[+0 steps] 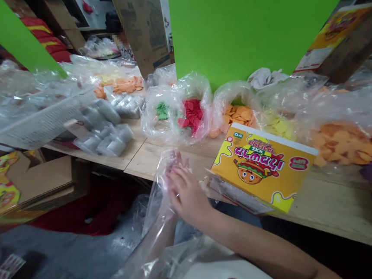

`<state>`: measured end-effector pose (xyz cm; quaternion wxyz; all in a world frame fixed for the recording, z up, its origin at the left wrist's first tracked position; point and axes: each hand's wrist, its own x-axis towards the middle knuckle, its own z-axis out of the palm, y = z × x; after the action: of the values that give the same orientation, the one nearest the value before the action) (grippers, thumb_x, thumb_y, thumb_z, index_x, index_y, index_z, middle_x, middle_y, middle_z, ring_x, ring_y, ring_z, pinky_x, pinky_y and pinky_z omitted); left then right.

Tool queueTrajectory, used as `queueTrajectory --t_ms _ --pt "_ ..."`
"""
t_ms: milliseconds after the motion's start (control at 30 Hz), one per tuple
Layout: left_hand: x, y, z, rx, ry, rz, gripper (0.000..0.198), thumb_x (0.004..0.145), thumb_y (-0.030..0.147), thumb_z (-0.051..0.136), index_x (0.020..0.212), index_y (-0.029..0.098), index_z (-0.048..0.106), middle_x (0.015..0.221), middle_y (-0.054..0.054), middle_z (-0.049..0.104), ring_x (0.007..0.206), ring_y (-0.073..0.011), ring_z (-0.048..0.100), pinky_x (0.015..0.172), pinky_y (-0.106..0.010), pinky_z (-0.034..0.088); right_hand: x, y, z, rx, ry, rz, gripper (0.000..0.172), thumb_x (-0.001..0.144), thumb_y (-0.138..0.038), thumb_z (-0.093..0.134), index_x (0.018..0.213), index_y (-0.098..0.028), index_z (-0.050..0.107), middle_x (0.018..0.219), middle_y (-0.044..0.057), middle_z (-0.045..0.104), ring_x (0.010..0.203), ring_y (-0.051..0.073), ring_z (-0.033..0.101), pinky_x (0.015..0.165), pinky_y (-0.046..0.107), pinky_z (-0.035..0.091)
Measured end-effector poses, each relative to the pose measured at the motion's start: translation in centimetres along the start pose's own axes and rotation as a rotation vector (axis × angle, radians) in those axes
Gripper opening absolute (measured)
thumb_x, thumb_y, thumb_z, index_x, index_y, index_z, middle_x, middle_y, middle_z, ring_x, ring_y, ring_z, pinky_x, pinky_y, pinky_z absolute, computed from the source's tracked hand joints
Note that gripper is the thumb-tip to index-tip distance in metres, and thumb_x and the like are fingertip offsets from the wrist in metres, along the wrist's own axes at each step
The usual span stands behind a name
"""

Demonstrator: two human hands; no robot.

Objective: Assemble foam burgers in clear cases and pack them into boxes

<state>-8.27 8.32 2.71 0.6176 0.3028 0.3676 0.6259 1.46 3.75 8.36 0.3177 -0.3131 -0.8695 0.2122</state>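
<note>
A clear plastic bag (160, 189) covers my left hand and runs down along the left forearm. Through the film, my left hand (171, 164) shows blurred, its fingers seeming to point forward and apart. My right hand (188, 190) lies across it, fingers extended and touching the bag over the left hand. Whether the right fingertips pinch any film is hard to see. Just right of my hands, a yellow box (263, 167) with a cartoon burger printed on it sits tilted on the wooden table (145, 160).
Open plastic bags hold green pieces (162, 110), red pieces (193, 115), orange discs (239, 115) and yellow pieces (277, 125). More orange discs (344, 143) lie at right. Clear plastic cups (107, 137) and a white basket (41, 121) stand left. A green panel (244, 30) rises behind.
</note>
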Motion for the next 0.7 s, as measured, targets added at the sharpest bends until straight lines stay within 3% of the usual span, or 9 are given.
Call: queueTrajectory --t_ms 100,167,233,300,367,467,533,633,700 --pt "0.4 -0.8 0.6 -0.177 0.025 0.088 0.03 0.088 0.034 0.03 0.093 0.031 0.058 0.145 0.012 0.026 0.137 -0.015 0.014 0.104 -0.043 0.03 -0.8 -0.3 1.9 -0.05 -0.214 -0.4 0.042 0.087 -0.031 0.044 0.125 -0.015 0.043 0.134 0.011 0.041 0.129 0.023 0.027 0.105 0.041 0.029" --pt "0.5 -1.0 0.6 -0.265 0.019 0.084 0.03 0.088 0.027 0.03 0.088 0.032 0.06 0.141 0.014 0.033 0.135 -0.0154 0.019 0.102 -0.046 0.032 -1.4 -0.3 2.2 0.011 -0.244 -0.589 0.037 0.088 -0.034 0.042 0.122 -0.022 0.046 0.135 0.004 0.041 0.129 0.019 0.027 0.104 0.035 0.031" --pt "0.6 -0.9 0.6 -0.334 0.024 0.079 0.033 0.088 0.025 0.03 0.088 0.033 0.061 0.137 0.014 0.04 0.135 -0.0153 0.021 0.102 -0.047 0.033 -1.8 0.1 1.8 0.064 -0.067 -0.409 0.032 0.089 -0.03 0.038 0.117 -0.022 0.05 0.132 0.005 0.043 0.126 0.017 0.032 0.103 0.033 0.033" --pt "0.7 -0.8 0.6 -0.387 0.041 0.091 0.036 0.089 0.027 0.026 0.093 0.034 0.061 0.137 0.012 0.04 0.135 -0.0147 0.02 0.103 -0.046 0.032 -2.0 0.8 1.2 0.048 0.099 -0.045 0.033 0.087 -0.025 0.038 0.116 -0.017 0.05 0.125 0.01 0.047 0.121 0.019 0.039 0.102 0.037 0.035" --pt "0.9 -0.7 0.9 -0.429 0.071 0.12 0.04 0.091 0.028 0.022 0.098 0.034 0.06 0.14 0.013 0.036 0.135 -0.0125 0.019 0.104 -0.042 0.031 -2.2 1.1 1.1 -0.021 0.094 0.16 0.04 0.085 -0.025 0.043 0.123 -0.012 0.045 0.126 0.014 0.045 0.122 0.024 0.037 0.102 0.043 0.034" --pt "1.7 -0.2 1.2 -0.481 0.118 0.155 0.044 0.091 0.024 0.018 0.097 0.033 0.061 0.142 0.015 0.032 0.134 -0.0103 0.02 0.106 -0.039 0.029 -3.1 0.4 2.2 -0.108 -0.057 0.047 0.051 0.084 -0.028 0.047 0.13 -0.01 0.038 0.139 0.016 0.032 0.131 0.03 0.021 0.105 0.051 0.026" --pt "2.3 0.5 1.0 -0.506 0.139 0.164 0.044 0.091 0.021 0.019 0.095 0.029 0.062 0.141 0.01 0.036 0.133 -0.0114 0.025 0.105 -0.039 0.029 -3.9 -0.4 2.9 -0.111 -0.09 -0.071 0.041 0.086 -0.027 0.045 0.125 -0.014 0.044 0.141 0.013 0.031 0.133 0.029 0.017 0.106 0.052 0.021" --pt "2.9 1.5 0.4 -0.527 0.175 0.207 0.041 0.092 0.023 0.021 0.091 0.026 0.062 0.138 0.006 0.042 0.13 -0.0119 0.032 0.104 -0.037 0.032 -4.0 -0.4 2.9 -0.003 -0.039 -0.063 0.029 0.085 -0.027 0.046 0.112 -0.017 0.052 0.133 0.012 0.04 0.127 0.026 0.029 0.103 0.047 0.029" --pt "3.1 2.0 0.0 -0.52 0.192 0.248 0.04 0.092 0.027 0.023 0.094 0.027 0.062 0.138 0.007 0.041 0.13 -0.0105 0.032 0.103 -0.034 0.032 -3.0 0.6 2.3 0.112 0.049 0.106 0.032 0.084 -0.031 0.049 0.113 -0.017 0.048 0.124 0.013 0.047 0.115 0.023 0.043 0.094 0.041 0.038"
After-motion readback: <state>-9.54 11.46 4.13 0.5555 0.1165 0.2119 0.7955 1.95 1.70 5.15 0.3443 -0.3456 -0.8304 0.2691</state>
